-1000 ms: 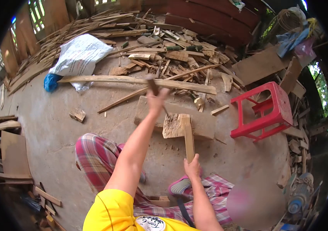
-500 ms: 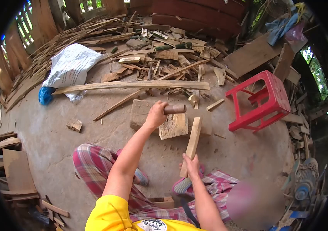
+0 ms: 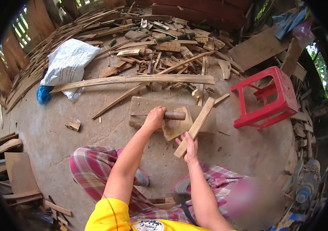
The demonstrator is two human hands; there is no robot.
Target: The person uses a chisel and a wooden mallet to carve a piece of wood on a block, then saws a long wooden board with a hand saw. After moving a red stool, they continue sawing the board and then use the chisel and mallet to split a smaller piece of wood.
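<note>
Tool [image 3: 174,116], crosswise: left hand [image 3: 155,118], fingers clenched. Wooden strip [image 3: 198,122], slanting away rightward: right hand [image 3: 189,149], fingers loosely curled. Sack [image 3: 69,63]: contents unseen.

Floor [image 3: 44,115] is grey-brown, concrete-looking, thin cracks on the left. Upper-left wall [image 3: 38,21]: upright wood planks, daylight coming through slatted gaps. Dark red-brown boards [image 3: 206,15] across the back, scrap wood pile [image 3: 167,46] in front of them. Red plastic stool [image 3: 286,90] on the right. Gaps past it show bright green foliage [image 3: 319,67]; far right side is dark, floor light soft.
</note>
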